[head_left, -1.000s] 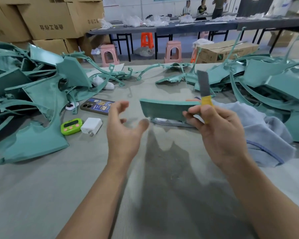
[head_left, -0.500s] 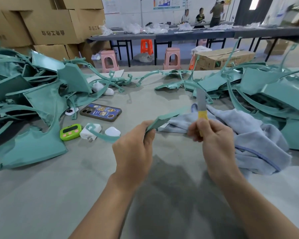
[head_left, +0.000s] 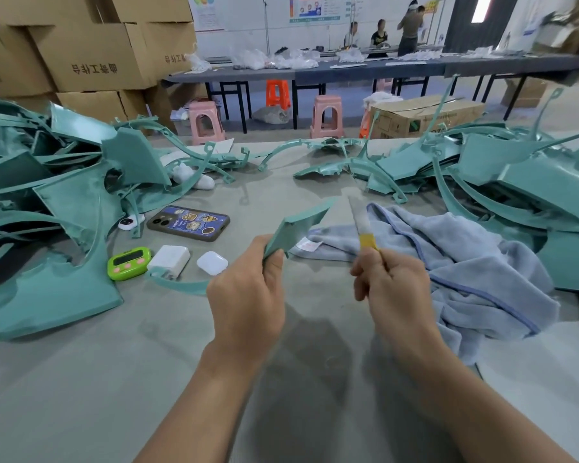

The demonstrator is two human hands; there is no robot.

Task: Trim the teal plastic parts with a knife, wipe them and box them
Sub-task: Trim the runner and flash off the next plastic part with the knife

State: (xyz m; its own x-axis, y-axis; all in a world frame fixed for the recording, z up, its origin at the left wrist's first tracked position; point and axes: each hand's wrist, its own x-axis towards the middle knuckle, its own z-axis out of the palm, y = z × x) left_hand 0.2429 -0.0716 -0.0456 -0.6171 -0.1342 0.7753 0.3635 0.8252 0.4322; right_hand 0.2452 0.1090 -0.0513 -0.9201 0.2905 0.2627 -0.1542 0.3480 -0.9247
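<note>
Over the grey surface [head_left: 114,379], my left hand [head_left: 248,295] gripped a teal part [head_left: 298,225] by its lower end and my right hand [head_left: 395,289], apart from it, clenched the knife [head_left: 360,218] blade-up just beside it; I judged shallow strokes away from my left hand best, with the cloth [head_left: 465,262] lying beyond.

Mirrored, illegible print on carton [head_left: 94,68]

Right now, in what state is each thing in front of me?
Left hand, grips the part.
Part, lifted off the table, tilted.
Right hand, grips the knife.
Knife, blade up, apart from the part.
Towel, crumpled on the table.
Phone, lying screen down.
Earbud case, shut.
</note>
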